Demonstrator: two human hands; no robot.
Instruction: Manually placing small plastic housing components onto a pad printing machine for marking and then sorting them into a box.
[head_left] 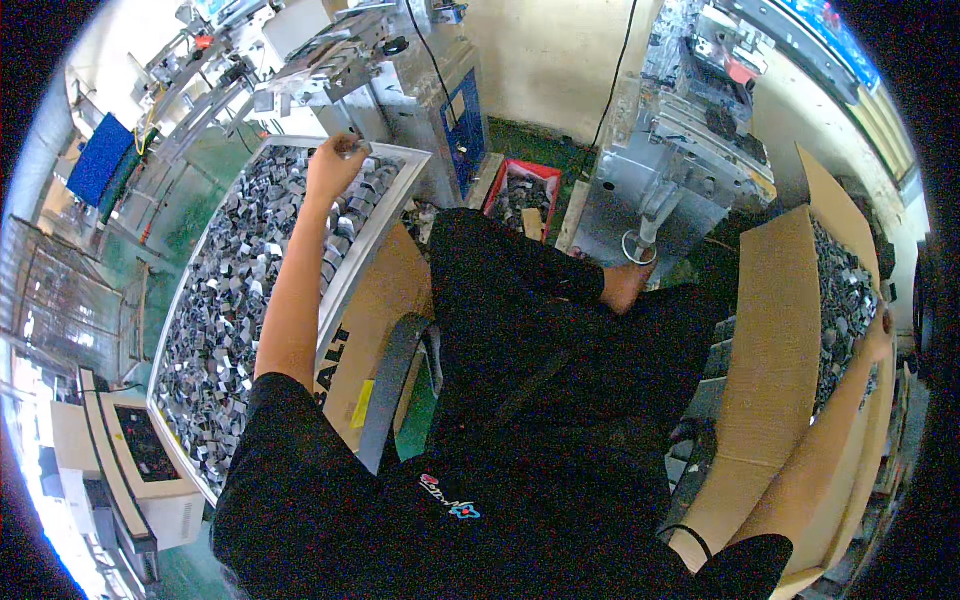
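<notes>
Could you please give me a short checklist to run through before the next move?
1. Left hand over the white-rimmed tray: ok, near its far end.
2. Something in the left hand: ok, a small grey piece appears at its fingertips.
3. Tray stocked: ok, grey pieces are spread across it.
4. Cardboard box open: ok, dark pieces show inside.
5. Right hand holding a piece: cannot tell, its fingers are unclear.

2 arms [293, 300] spread wide — left fingers [339, 143] bent
</notes>
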